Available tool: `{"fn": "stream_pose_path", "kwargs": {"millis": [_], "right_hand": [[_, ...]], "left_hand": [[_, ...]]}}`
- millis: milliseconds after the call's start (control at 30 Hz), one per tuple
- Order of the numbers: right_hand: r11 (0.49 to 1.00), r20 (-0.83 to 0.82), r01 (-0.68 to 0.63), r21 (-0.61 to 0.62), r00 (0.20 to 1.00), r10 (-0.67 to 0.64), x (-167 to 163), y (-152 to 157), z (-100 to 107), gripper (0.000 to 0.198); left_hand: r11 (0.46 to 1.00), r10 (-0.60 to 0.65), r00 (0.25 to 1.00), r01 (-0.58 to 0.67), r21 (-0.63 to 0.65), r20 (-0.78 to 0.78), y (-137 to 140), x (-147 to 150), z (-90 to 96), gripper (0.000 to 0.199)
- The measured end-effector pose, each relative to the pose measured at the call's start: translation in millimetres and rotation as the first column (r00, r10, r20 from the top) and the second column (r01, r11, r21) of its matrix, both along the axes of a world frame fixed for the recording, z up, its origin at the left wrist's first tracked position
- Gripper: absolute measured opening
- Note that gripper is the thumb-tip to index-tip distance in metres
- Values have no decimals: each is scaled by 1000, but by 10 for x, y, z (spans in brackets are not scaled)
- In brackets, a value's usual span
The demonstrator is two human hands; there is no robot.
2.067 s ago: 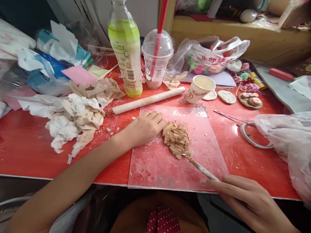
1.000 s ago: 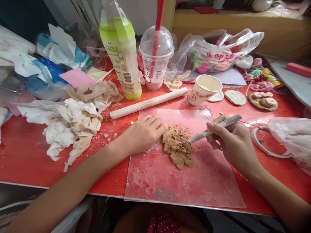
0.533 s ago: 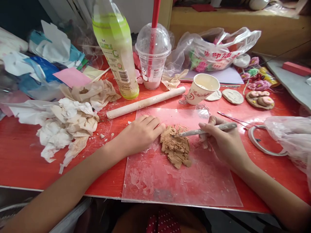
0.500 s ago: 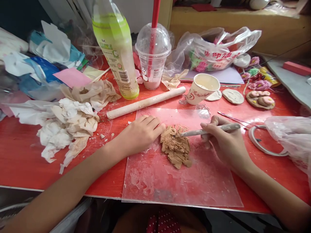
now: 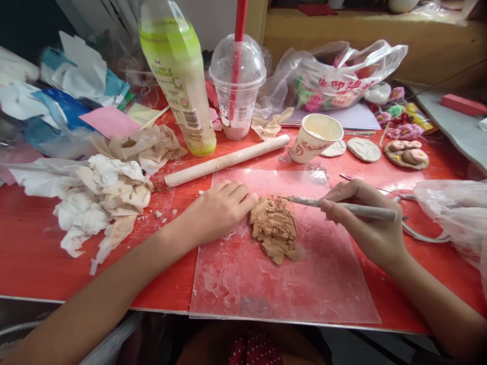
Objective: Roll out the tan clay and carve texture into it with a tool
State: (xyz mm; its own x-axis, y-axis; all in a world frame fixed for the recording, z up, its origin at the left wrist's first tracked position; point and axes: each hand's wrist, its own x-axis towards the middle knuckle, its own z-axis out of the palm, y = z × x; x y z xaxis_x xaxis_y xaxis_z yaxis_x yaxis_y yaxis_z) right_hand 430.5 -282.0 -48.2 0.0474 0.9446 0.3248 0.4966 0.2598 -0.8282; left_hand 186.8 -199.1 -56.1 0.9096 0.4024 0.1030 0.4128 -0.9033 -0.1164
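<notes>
A flattened lump of brown clay (image 5: 274, 235) lies on a clear plastic sheet (image 5: 304, 294), its surface rough and torn. My left hand (image 5: 216, 210) rests palm down at the sheet's upper left, fingers stretched out, the thumb side close to the clay. Between thumb and fingers, my right hand (image 5: 371, 235) pinches a grey, clay-smeared modelling tool (image 5: 375, 211). The tool's thin tip points left, at the clay's upper right edge; whether it touches the clay, I cannot tell.
Beyond the sheet lie a rolling pin (image 5: 228, 161) and a paper cup (image 5: 316, 139) of liquid. Further back stand a green-topped bottle (image 5: 182, 91) and a domed cup (image 5: 236, 91). Crumpled tissues (image 5: 110, 187) are at left; clay discs (image 5: 363, 150) and a plastic bag (image 5: 452, 208) at right.
My right hand has shifted right, drawing the tool's tip from the clay's top surface toward its upper right edge. My left hand stays in place.
</notes>
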Motion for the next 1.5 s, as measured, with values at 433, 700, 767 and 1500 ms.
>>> {"fn": "stream_pose_path", "kwargs": {"millis": [433, 700, 767, 1500], "right_hand": [[996, -202, -38, -76, 979, 22, 58, 13, -46, 19], [961, -219, -32, -275, 975, -30, 28, 52, -33, 16], [949, -235, -74, -305, 972, 0, 32, 40, -28, 20], [713, 620, -674, 195, 648, 443, -44, -195, -20, 24]], "left_hand": [[1000, 3, 1000, -3, -6, -5, -1, -2, 16, 24], [1000, 5, 1000, -5, -7, -12, -7, 3, 4, 23], [1000, 5, 1000, -5, -11, -4, -8, 3, 1, 23], [1000, 2, 1000, -2, -12, -25, 0, -8, 10, 26]]}}
